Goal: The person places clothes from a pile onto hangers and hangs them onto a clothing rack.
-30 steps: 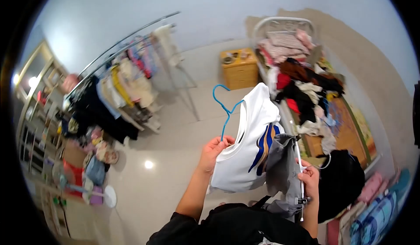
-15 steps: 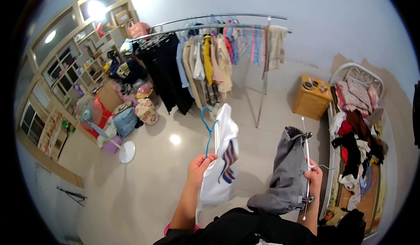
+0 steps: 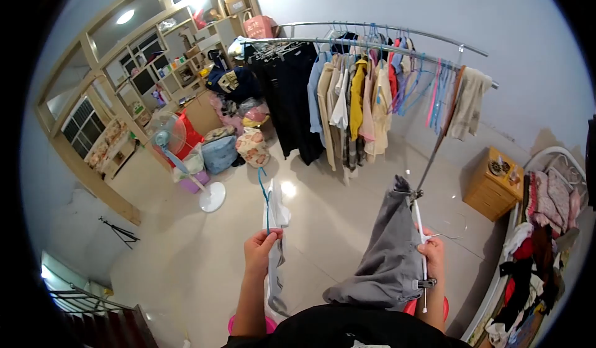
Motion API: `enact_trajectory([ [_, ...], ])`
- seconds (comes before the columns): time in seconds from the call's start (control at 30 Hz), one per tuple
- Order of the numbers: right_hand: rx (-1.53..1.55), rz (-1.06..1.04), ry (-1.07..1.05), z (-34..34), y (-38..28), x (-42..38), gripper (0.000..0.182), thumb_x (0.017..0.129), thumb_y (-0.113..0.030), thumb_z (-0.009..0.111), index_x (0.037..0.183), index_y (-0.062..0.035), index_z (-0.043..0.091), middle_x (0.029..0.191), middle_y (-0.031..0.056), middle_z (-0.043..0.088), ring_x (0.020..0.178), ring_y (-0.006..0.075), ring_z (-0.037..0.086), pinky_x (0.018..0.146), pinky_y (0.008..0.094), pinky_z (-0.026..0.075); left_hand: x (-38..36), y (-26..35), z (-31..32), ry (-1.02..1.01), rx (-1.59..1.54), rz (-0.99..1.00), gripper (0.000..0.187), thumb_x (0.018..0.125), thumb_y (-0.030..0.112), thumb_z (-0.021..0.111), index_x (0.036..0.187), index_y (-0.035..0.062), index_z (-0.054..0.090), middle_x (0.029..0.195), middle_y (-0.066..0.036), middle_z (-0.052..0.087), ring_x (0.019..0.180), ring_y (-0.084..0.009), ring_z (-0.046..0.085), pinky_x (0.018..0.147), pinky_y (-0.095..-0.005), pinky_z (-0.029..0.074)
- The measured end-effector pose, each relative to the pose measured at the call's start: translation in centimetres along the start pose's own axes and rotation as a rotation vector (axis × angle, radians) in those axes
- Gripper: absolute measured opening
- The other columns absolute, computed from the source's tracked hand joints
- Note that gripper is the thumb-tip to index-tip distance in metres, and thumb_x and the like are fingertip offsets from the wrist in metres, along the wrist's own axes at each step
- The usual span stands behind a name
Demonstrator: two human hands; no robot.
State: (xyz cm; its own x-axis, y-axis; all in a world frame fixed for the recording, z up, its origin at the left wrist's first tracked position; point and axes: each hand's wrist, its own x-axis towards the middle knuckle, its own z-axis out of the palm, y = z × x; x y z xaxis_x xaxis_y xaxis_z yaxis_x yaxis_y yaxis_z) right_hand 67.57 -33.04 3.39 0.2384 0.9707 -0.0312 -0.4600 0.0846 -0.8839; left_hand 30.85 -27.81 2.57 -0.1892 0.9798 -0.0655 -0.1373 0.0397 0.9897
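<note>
My left hand (image 3: 261, 252) is closed on a blue hanger (image 3: 266, 196), with its hook pointing up. A white garment (image 3: 276, 224) hangs from that hanger, seen nearly edge-on. My right hand (image 3: 432, 253) grips a white clip hanger (image 3: 419, 224) near its middle. Grey trousers (image 3: 382, 255) are fastened to it by dark clips at both ends and hang toward the left. The two held items are apart, both in front of my body.
Ahead stands a metal clothes rack (image 3: 385, 45) full of clothes and hangers. A wooden nightstand (image 3: 493, 189) and a clothes-strewn bed (image 3: 506, 273) are on the right. On the left are a fan (image 3: 213, 196), bags (image 3: 220, 155) and a tripod (image 3: 119, 232).
The view has turned left, so the rack and bed appear farther right. The white garment has swung to a narrow edge-on view. Both hands keep their holds.
</note>
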Motion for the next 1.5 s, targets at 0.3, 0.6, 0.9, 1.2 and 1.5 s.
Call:
enact_trajectory([
  [0.3, -0.051, 0.178, -0.363, 6.4, 4.5, 15.2, 0.054, 0.066, -0.003, 0.058, 0.118, 0.0047, 0.051, 0.059, -0.0104, 0.040, 0.046, -0.0016, 0.031, 0.043, 0.0147, 0.022, 7.7, 2.9, 1.6, 0.161, 0.060, 0.100, 0.014, 0.081, 0.000, 0.054, 0.091, -0.0060, 0.062, 0.089, -0.010, 0.064, 0.080, -0.0130, 0.059, 0.077, -0.0235, 0.046],
  [0.6, -0.137, 0.193, -0.449, 17.2, 8.4, 26.7, 0.052, 0.068, -0.001, 0.053, 0.120, 0.0057, 0.050, 0.062, -0.0049, 0.051, 0.046, -0.0011, 0.039, 0.043, 0.0141, 0.027, 21.2, 0.6, -4.0, 0.159, 0.024, 0.085, 0.015, 0.081, -0.001, 0.055, 0.092, -0.0054, 0.063, 0.088, -0.010, 0.064, 0.080, -0.0131, 0.059, 0.076, -0.0234, 0.045],
  [0.9, -0.156, 0.202, -0.471, 29.2, 11.3, 36.7, 0.052, 0.067, -0.001, 0.052, 0.119, 0.0047, 0.051, 0.060, -0.0083, 0.046, 0.046, -0.0007, 0.035, 0.044, 0.0152, 0.025, 34.4, 3.3, -8.7, -0.037, 0.047, 0.095, 0.015, 0.081, 0.001, 0.056, 0.093, -0.0038, 0.064, 0.091, -0.007, 0.062, 0.082, -0.0118, 0.057, 0.075, -0.0221, 0.044],
  [1.2, -0.115, 0.180, -0.346, 31.5, 10.0, 44.1, 0.053, 0.064, -0.002, 0.055, 0.116, 0.0066, 0.052, 0.068, -0.0050, 0.054, 0.053, 0.0000, 0.042, 0.050, 0.0134, 0.030, 52.6, 5.1, -4.4, -0.315, 0.170, 0.216, 0.016, 0.082, 0.003, 0.056, 0.095, -0.0034, 0.064, 0.092, -0.005, 0.060, 0.078, -0.0085, 0.053, 0.069, -0.0202, 0.041],
  [1.5, -0.242, 0.203, -0.666, 28.9, 8.1, 51.4, 0.044, 0.076, -0.003, 0.062, 0.119, 0.0002, 0.054, 0.067, -0.0030, 0.056, 0.050, 0.0007, 0.041, 0.045, 0.0166, 0.032, 69.3, 10.3, 5.8, -0.515, 0.286, 0.186, 0.017, 0.083, 0.007, 0.055, 0.094, -0.0002, 0.064, 0.081, -0.002, 0.061, 0.075, -0.0064, 0.054, 0.068, -0.0192, 0.041],
])
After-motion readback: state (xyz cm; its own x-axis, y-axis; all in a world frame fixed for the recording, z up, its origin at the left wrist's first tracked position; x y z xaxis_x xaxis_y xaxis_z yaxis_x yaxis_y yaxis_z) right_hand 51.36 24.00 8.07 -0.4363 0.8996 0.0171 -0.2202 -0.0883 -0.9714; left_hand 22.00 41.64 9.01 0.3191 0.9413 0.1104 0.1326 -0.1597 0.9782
